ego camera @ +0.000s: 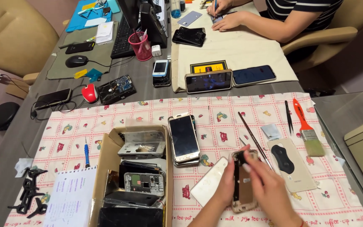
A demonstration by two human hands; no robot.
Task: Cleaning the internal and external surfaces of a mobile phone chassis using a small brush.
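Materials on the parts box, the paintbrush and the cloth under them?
Parts box: plain brown cardboard, matte, with a raw folded flap. Paintbrush: glossy orange handle, likely plastic; shiny metal ferrule; pale bristles. Cloth: printed, looks like woven fabric, matte, slightly wrinkled.

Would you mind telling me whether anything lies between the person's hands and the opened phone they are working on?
Nothing visible does. The left hand and the right hand already grip the opened phone directly, above the patterned cloth. The white back cover lies beside it, not between.

Phone-repair desk — dismantled phones [143, 176], brush [309, 132]
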